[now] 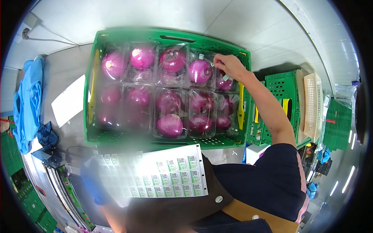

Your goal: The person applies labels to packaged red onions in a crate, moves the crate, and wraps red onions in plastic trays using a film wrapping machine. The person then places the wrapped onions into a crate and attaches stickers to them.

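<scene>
A green crate [167, 145] holds two rows of clear plastic packs of purple onions [169, 125]. My right hand [231, 66] is over the crate's far right corner, fingers curled together at the edge of a pack there. Whatever those fingers hold, if anything, is hidden. Small labels show on that corner pack [224, 85] and on the pack to its left [200, 72]. Low at the left, my left hand [92, 180], in a blue glove and blurred, holds a white sheet of printed QR-code labels [171, 171] in front of the crate.
A blank white sheet [70, 101] lies left of the crate, near a hanging blue cloth [28, 101]. Stacked green crates [280, 85] and a cream basket [312, 106] stand to the right. A pale wall [155, 15] rises behind. A blurred smear covers part of the left packs.
</scene>
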A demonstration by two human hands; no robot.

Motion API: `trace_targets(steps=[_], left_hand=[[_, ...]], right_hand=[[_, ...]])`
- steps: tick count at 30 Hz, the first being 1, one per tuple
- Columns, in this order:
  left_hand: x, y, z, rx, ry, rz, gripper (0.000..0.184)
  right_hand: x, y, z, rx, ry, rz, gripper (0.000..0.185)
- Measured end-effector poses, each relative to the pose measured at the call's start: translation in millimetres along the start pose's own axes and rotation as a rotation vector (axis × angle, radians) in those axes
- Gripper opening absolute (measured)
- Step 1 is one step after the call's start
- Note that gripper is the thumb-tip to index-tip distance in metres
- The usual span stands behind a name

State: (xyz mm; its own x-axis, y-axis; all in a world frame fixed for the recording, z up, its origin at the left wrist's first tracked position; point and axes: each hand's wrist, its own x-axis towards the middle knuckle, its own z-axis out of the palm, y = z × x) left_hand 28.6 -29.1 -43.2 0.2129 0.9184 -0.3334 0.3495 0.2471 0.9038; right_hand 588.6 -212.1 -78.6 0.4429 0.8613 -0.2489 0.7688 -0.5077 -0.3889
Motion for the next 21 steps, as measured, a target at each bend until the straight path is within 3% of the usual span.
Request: trace_targets(steps=[6, 9, 15, 18, 21], left_hand=[[-2, 19, 10, 0.016, 0.012, -0.068, 0.011], [3, 7, 1, 0.03, -0.031, -0.013, 0.022], [6, 4, 0, 0.034, -0.027, 0.038, 0.023], [1, 21, 6, 0.032, -0.03, -0.056, 0.011], [2, 19, 6, 0.032, -0.019, -0.067, 0.01]], right_hand=[[-8, -1, 5, 0.05, 0.021, 0.01, 0.015], [-10, 0, 7, 0.064, 0.023, 0.006, 0.016], [-15, -2, 9, 0.097, 0.052, -0.02, 0.014], [-18, -3, 10, 0.104, 0.067, -0.031, 0.014], [-19, 1, 13, 0.104, 0.075, -0.044, 0.014]])
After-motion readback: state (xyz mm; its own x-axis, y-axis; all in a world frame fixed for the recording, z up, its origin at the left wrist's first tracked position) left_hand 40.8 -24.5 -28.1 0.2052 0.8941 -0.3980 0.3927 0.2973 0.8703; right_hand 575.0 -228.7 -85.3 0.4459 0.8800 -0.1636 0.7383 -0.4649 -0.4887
